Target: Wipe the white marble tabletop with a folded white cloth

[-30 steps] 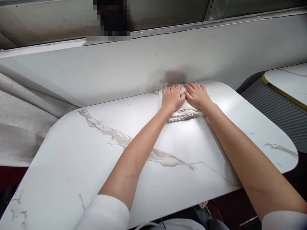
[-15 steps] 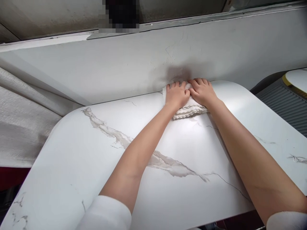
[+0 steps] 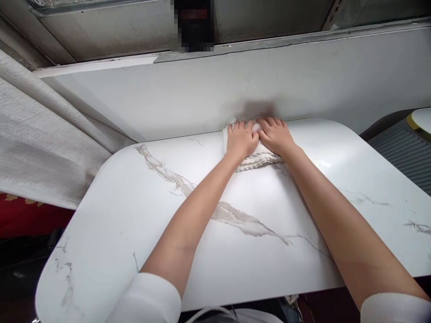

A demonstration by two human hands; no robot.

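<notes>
A folded white cloth [image 3: 261, 159] with wavy edges lies on the white marble-patterned table [image 3: 161, 264], close to its back edge. My left hand [image 3: 241, 140] grips the cloth's left part from above, its fingers pointing at the wall and its thumb to the right. Beside it, my right hand [image 3: 276, 137] bears down on the right part, the fingers slightly parted over the far side. Both thumbs nearly meet at the middle of the cloth. The palms cover much of it, so its underside is hidden.
Behind the table rises a pale wall [image 3: 161, 98] below a window frame [image 3: 128, 33]. A whitish curtain [image 3: 43, 134] hangs at the left, with red fabric [image 3: 30, 220] under it. At the right stands a ribbed grey object [image 3: 400, 150] with a gold rim.
Both hands and the cloth have slid left along the back of the table. The view has shifted, showing more of the curtain and the table's near-left corner.
</notes>
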